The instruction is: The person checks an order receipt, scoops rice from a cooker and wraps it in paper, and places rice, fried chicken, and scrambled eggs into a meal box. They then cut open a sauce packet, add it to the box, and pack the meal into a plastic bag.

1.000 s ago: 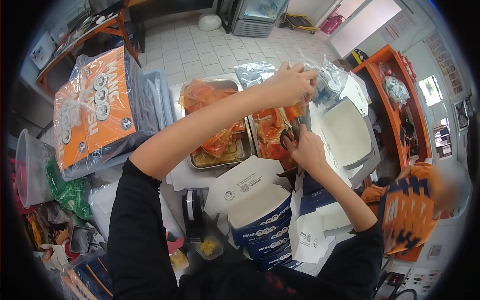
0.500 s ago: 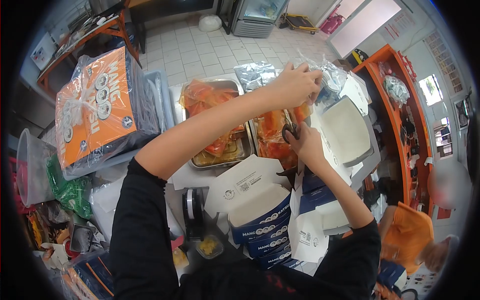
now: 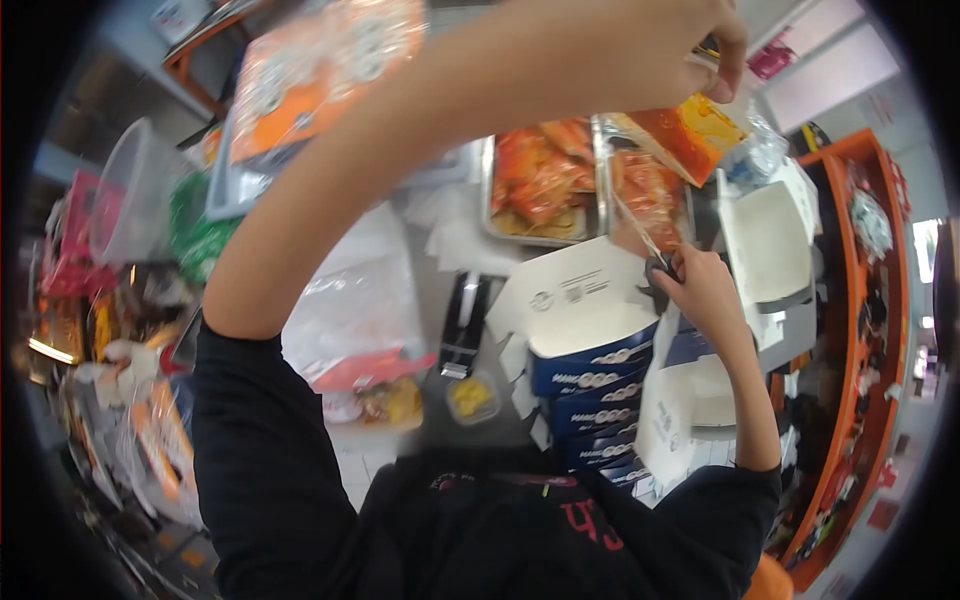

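Note:
My left hand (image 3: 700,55) is raised at the top of the view, fingers closed on the upper edge of a clear sauce packet (image 3: 695,135) with orange-red contents. The packet hangs tilted over the trays. Lower down, my right hand (image 3: 705,285) grips black-handled scissors (image 3: 650,245), their blades pointing up and away to the left, apart from the packet. Beneath lie a metal tray (image 3: 487,205) with orange-red packets and, beside it, a second tray with more red packets (image 3: 650,185). An open takeaway box (image 3: 575,300) tops a stack of blue boxes (image 3: 595,410) below the trays.
Another open box (image 3: 765,240) stands at right, before an orange shelf (image 3: 860,330). A black device (image 3: 465,320) and a small tub of yellow food (image 3: 472,397) sit left of the stack. A plastic-wrapped orange carton (image 3: 320,80) is at upper left.
My left hand has lifted the packet up out of the tray area. My right hand with the scissors has dropped below the trays. The whole view has shifted and blurred.

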A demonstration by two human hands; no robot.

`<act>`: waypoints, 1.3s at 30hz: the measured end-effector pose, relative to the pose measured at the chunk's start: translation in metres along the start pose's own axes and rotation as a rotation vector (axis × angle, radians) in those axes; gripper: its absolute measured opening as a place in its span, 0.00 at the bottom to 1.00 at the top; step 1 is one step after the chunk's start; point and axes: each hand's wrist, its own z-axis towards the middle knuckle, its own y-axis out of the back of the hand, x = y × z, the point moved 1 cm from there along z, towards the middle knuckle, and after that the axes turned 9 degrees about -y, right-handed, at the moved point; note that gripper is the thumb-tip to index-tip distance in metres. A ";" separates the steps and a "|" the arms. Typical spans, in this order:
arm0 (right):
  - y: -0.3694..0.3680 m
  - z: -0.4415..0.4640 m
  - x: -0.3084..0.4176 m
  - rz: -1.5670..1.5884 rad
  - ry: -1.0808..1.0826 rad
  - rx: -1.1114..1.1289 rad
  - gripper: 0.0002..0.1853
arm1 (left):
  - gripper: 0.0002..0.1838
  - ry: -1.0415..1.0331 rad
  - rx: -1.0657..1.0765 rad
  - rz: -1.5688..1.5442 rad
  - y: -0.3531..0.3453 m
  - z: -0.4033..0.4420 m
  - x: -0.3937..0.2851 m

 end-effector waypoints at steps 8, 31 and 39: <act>-0.077 0.006 0.123 0.166 0.448 0.256 0.15 | 0.06 0.404 -0.093 0.277 0.062 -0.141 -0.110; -0.108 -0.120 0.222 0.695 0.252 0.685 0.16 | 0.15 1.642 -0.168 -0.075 -0.029 -0.372 -0.167; -0.219 -0.192 0.246 0.586 0.239 0.132 0.35 | 0.39 1.105 -0.164 0.790 -0.131 -0.449 -0.176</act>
